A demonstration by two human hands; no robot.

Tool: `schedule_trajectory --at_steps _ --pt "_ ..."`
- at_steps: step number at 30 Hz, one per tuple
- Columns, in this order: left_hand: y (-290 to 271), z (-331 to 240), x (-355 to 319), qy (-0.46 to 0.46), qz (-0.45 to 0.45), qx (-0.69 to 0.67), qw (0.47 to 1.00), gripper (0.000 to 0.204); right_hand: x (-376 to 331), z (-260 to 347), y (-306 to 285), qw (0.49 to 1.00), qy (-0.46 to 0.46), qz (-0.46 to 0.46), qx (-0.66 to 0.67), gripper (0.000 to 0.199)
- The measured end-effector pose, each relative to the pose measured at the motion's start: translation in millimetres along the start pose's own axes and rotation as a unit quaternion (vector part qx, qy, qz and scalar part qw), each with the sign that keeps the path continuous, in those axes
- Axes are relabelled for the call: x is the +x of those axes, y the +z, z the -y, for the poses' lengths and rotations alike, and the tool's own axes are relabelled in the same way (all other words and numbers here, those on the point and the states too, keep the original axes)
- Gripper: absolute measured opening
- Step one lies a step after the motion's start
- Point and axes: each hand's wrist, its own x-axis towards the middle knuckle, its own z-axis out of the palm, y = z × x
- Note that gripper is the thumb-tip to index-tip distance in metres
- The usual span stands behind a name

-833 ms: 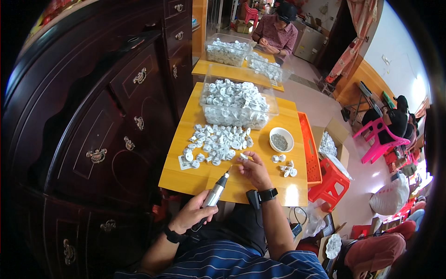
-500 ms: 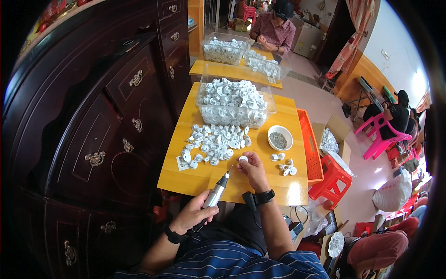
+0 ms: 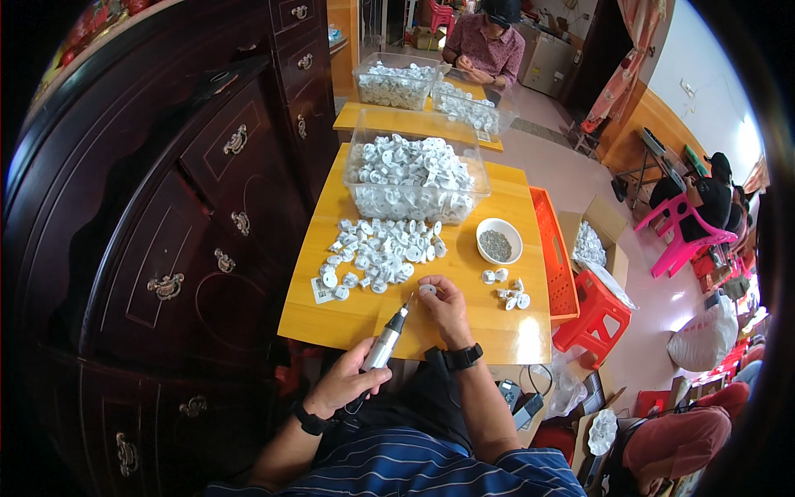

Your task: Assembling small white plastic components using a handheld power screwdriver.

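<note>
My left hand (image 3: 352, 378) is wrapped round a silver and black electric screwdriver (image 3: 384, 343), its thin bit pointing up and away from me. Between the fingers of my right hand (image 3: 446, 309) is a small round white plastic part (image 3: 427, 290), close to the bit's tip; whether they touch I cannot tell. Loose white plastic parts (image 3: 385, 253) lie in a pile beyond my hands on the yellow table (image 3: 331, 325). To the right stands a white bowl (image 3: 499, 241) of tiny metal pieces, probably screws. Several white parts (image 3: 515, 296) sit apart near the table's right edge.
A clear bin (image 3: 418, 203) heaped with white parts stands at the table's far end. An orange crate (image 3: 556, 257) and a red stool (image 3: 592, 319) are on the right, a dark cabinet (image 3: 166, 240) on the left. A person (image 3: 489, 45) works at a farther table.
The white part in my right hand has been tilted, its face now turned differently. My right hand has shifted slightly left; the left hand keeps its hold on the screwdriver.
</note>
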Motion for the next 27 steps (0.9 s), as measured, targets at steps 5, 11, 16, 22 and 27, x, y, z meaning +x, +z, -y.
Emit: schedule_trajectory --at_steps 5,11,16,22,27 --pt "-3.0 3.5 0.7 0.003 0.001 -0.001 1.0 0.057 -2.4 1.6 11.8 0.995 -0.061 -0.026 0.078 0.017" --pt "-2.3 2.5 1.9 0.0 0.003 0.004 1.0 0.058 -0.3 -7.0 2.1 0.995 -0.057 0.006 0.083 0.021" --pt "-3.1 4.8 4.3 0.0 0.002 0.005 1.0 0.058 -4.4 2.2 7.0 0.998 -0.028 0.0 0.057 0.024" --pt "-1.4 1.7 5.2 0.005 0.001 0.017 1.0 0.058 -8.3 -1.0 17.6 0.995 -0.025 -0.003 0.092 0.026" --pt "-0.9 4.1 5.8 -0.002 -0.016 0.004 1.0 0.059 -7.2 -4.4 14.9 0.999 -0.024 0.001 0.048 0.023"
